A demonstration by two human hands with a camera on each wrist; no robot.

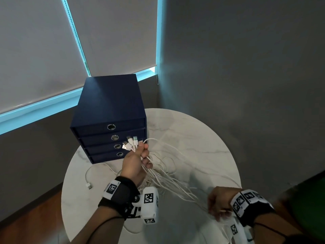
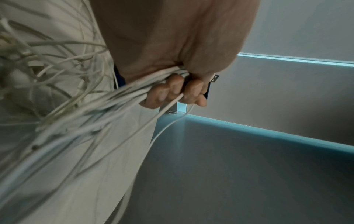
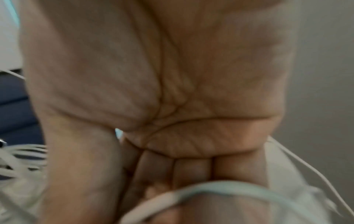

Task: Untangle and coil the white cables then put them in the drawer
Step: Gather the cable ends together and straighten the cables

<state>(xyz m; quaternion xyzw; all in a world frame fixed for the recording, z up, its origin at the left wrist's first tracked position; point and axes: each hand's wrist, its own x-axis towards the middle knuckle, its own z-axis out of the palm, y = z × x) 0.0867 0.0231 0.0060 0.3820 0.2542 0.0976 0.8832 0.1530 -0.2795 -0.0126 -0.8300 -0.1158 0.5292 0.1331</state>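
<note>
The left hand (image 1: 136, 162) is clenching a bundle of white cables (image 1: 175, 180) just behind their plugs (image 1: 129, 143), which are fanning out beyond its knuckles, and the left wrist view is showing the fingers (image 2: 174, 91) curling tight around the gathered strands. From that fist the cables are running back toward the right hand (image 1: 219, 203), which is curling its fingers around the far stretch of the strands (its wrist view is blurred, but a cable is crossing its fingers). Between the two hands the strands are spreading and sagging in loose loops over the round table (image 1: 202, 131).

This looks like the untangling step: ends collected, lengths being drawn straight, no coil formed yet. One stray cable (image 1: 91, 175) is lying on the table to the left of the left wrist, not in either hand.

The drawer unit (image 1: 109, 110) is standing just beyond the left hand, all its drawers closed. Next, the right hand would probably need to comb the strands apart before any winding; a drawer must also be opened.
</note>
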